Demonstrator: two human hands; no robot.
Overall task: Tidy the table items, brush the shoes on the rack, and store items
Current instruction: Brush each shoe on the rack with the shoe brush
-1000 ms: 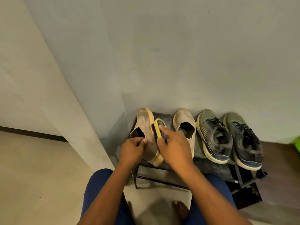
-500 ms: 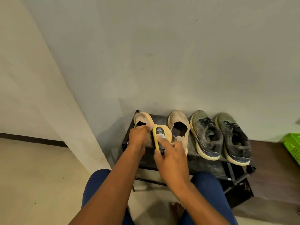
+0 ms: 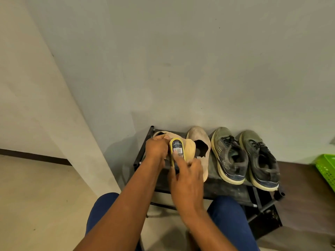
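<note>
Since a second ago the tan shoe (image 3: 188, 151) has been turned from sole-edge-up to lie tipped with its pale side facing the camera, and the yellow brush (image 3: 177, 150) now shows its labelled back instead of its thin edge.

At lower centre of the frame the left hand (image 3: 156, 148) has its grip curled round the heel end of the tan shoe, holding it tilted over the left end of the black shoe rack (image 3: 226, 187). The right hand (image 3: 186, 180) grasps the brush from below, forefinger laid straight along the barcode label, remaining fingers wrapped at its lower end; the brush stands nearly upright, pressed against the shoe, between the two hands and touching both shoe and right grip.

Just right of the held shoe its tan partner (image 3: 199, 144) rests flat on the rack top, toe towards the wall. Further right sit two dark green sneakers (image 3: 244, 156) side by side, laces up. A green basket (image 3: 326, 169) shows at the right edge on a brown surface.
</note>
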